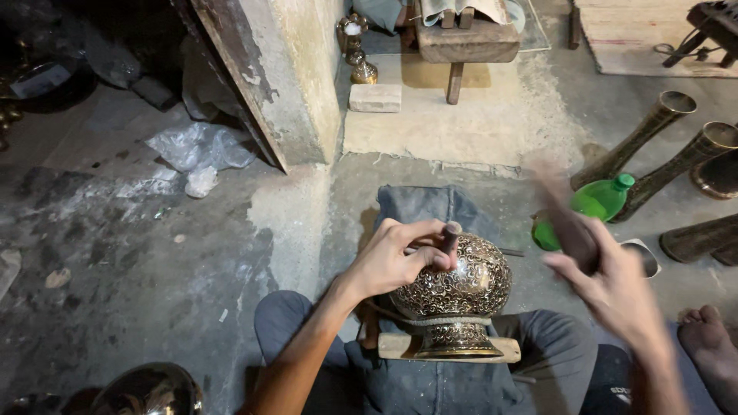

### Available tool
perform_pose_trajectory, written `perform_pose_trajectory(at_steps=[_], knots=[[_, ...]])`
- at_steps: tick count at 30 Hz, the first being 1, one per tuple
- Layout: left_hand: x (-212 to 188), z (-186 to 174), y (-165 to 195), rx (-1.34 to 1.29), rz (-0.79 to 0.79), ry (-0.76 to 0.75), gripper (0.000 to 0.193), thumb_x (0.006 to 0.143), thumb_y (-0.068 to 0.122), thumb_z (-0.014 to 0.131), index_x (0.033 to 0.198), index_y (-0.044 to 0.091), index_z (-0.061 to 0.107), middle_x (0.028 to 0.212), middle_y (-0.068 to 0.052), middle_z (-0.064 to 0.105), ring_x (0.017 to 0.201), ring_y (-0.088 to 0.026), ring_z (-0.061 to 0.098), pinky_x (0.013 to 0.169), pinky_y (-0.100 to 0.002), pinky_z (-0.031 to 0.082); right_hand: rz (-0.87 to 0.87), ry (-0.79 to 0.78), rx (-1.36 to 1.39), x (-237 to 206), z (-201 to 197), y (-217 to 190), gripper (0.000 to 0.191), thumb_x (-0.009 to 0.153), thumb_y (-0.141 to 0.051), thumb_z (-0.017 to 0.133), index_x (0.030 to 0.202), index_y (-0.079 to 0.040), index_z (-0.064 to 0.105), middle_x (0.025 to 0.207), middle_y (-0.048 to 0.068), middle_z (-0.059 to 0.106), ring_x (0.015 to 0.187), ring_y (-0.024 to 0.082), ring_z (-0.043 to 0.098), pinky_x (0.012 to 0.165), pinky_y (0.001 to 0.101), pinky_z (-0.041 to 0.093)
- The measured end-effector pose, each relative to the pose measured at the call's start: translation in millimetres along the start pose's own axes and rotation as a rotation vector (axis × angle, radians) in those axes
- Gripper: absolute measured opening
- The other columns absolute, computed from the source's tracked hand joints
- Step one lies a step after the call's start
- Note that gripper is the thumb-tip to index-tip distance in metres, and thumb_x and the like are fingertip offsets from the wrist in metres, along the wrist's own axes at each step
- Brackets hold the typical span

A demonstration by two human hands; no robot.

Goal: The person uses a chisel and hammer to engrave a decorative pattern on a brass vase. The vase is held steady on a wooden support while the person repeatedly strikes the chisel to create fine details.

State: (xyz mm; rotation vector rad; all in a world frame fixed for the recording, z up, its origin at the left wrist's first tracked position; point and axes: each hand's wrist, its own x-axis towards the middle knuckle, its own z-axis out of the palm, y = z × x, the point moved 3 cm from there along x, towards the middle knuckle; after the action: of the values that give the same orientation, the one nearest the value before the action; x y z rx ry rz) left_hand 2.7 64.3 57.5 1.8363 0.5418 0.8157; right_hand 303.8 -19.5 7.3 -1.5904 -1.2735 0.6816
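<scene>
Looking down through the head camera, I see my left hand [396, 257] clenched around a short dark chisel-like tool [450, 240], its tip set against the upper shoulder of an engraved brass vase [455, 296]. That vase sits directly under the grip, lying across my lap, its round body covered in fine scrollwork and its foot resting on a pale wooden block [400, 346] just below. A folded dark cloth [423, 206] lies on the floor just beyond the knuckles.

My right hand [607, 284] is well off to the other side of the vase, raised and smeared by motion blur; it is wrapped around a dark hammer handle [565, 219] that slants up and away from the fingers. Behind that handle lies a green plastic bottle [588, 207], and farther out stand tall brass trumpet vases [642, 138]. A bare foot [711, 346] shows beside the right wrist. A stone pillar [288, 77] rises far beyond the left hand.
</scene>
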Motion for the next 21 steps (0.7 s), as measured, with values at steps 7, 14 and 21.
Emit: perform_pose_trajectory(at_steps=[7,14,21], knots=[[-2,1,-12,0.073,-0.008,0.0,0.014,0.097,0.004,0.062,0.107,0.0,0.07,0.094,-0.009,0.08,0.09,-0.016,0.08,0.085,-0.028,0.064,-0.345,-0.171,-0.259,37,7,-112,0.056,0.084,-0.008,0.067,0.138,-0.007,0.055,0.103,0.012,0.078,0.077,0.019,0.076,0.067,0.0331,0.062],[1,1,-18,0.153,0.054,-0.007,0.02,0.095,0.008,0.064,0.112,0.002,0.072,0.096,-0.01,0.08,0.089,-0.017,0.08,0.08,-0.032,0.065,-0.552,-0.241,-0.357,36,23,-152,0.062,0.081,-0.012,0.075,0.139,-0.015,0.055,0.099,0.01,0.078,0.067,0.023,0.073,0.061,0.0364,0.06],[-3,0,-14,0.082,0.042,-0.006,0.02,0.095,0.006,0.062,0.114,0.002,0.071,0.094,-0.009,0.081,0.092,-0.016,0.081,0.085,-0.03,0.064,-0.458,-0.153,-0.377,39,21,-146,0.054,0.082,-0.011,0.076,0.132,-0.016,0.056,0.104,0.007,0.075,0.072,0.025,0.075,0.065,0.0369,0.059]])
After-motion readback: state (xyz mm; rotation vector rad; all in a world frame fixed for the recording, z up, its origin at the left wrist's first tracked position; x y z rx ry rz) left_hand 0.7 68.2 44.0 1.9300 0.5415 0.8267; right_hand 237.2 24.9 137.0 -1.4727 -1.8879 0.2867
